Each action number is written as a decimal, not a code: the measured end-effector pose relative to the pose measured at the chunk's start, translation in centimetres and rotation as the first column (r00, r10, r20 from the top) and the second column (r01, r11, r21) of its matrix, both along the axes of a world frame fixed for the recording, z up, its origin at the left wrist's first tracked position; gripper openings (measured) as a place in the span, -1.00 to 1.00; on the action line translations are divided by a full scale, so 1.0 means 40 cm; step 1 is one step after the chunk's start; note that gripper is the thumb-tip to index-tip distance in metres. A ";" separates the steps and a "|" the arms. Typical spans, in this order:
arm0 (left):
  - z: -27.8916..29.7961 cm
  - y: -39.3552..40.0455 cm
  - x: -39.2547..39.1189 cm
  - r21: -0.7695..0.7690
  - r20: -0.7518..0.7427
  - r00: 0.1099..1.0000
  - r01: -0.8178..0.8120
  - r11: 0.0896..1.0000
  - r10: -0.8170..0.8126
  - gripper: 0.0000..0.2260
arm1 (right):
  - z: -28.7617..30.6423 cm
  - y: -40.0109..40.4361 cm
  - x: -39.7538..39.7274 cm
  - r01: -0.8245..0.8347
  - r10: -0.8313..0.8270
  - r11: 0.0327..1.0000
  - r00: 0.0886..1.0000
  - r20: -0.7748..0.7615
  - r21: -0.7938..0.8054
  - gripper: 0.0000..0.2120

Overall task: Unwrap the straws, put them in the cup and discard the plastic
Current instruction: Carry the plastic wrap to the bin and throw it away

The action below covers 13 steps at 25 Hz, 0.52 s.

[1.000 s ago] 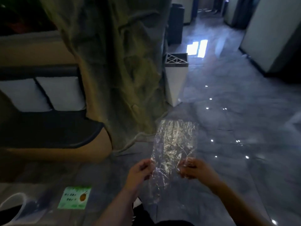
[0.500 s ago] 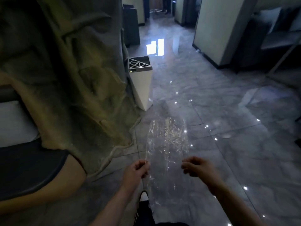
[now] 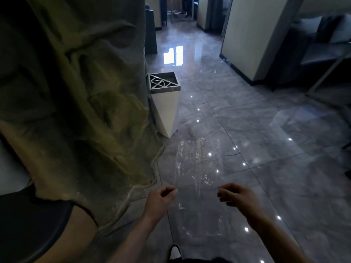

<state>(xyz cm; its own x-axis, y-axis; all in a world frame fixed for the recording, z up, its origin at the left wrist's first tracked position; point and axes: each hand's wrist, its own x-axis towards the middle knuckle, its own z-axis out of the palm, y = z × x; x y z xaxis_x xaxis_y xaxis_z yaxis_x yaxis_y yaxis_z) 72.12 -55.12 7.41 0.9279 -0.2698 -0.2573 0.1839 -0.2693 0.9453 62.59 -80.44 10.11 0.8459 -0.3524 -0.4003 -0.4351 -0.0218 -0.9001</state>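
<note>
I see one clear plastic wrapper [image 3: 198,179] stretched between two hands: left hand [image 3: 160,199] pinches its left edge, right hand [image 3: 234,194] grips its right edge. One bin [image 3: 164,103] stands ahead. No readable writing.

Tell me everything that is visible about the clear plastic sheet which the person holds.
The clear plastic sheet is thin, transparent film, long and roughly rectangular, with creases that catch the light. The grey tiled floor shows through it. It is held spread out flat in front of the person, its far end pointing toward the white bin with a lattice top. The left hand pinches its left edge; the right hand is at its right edge. No straws are visible inside it.
</note>
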 end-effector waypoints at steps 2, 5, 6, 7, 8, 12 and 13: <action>-0.001 -0.001 0.061 -0.003 0.004 1.000 0.028 1.000 -0.028 -0.88 | -0.001 -0.002 0.039 0.005 -0.005 1.000 1.000 -0.008 -0.015 -0.94; -0.002 -0.022 0.132 -0.029 0.019 0.998 0.058 0.998 -0.058 -0.85 | -0.002 -0.023 0.089 0.015 -0.016 0.999 1.000 -0.016 -0.043 -0.94; -0.004 -0.035 0.158 -0.027 0.021 0.997 0.069 0.997 -0.068 -0.85 | -0.004 -0.035 0.109 0.027 -0.028 0.998 0.999 -0.020 -0.049 -0.94; -0.005 -0.050 0.185 -0.020 0.019 0.996 0.084 0.996 -0.083 -0.84 | -0.006 -0.049 0.130 0.045 -0.046 0.998 0.999 -0.022 -0.051 -0.94; -0.006 -0.069 0.212 -0.010 0.016 0.995 0.103 0.995 -0.103 -0.84 | -0.009 -0.067 0.152 0.061 -0.063 0.997 0.998 -0.022 -0.051 -0.94; -0.008 -0.162 0.323 0.023 0.006 0.988 0.156 0.987 -0.156 -0.88 | -0.028 -0.162 0.240 0.059 -0.060 0.998 0.998 -0.016 -0.031 -0.95; -0.010 -0.193 0.355 0.032 0.007 0.988 0.155 0.987 -0.155 -0.89 | -0.035 -0.193 0.269 0.062 -0.063 0.998 0.998 -0.017 -0.026 -0.95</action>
<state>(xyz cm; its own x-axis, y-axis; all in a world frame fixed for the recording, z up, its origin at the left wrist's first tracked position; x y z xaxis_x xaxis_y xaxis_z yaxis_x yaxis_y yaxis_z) 86.30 -62.85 7.02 0.8781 -0.4024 -0.2589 0.1283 -0.3232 0.9376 73.34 -88.17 8.72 0.8148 -0.4145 -0.4053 -0.4520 -0.0166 -0.8918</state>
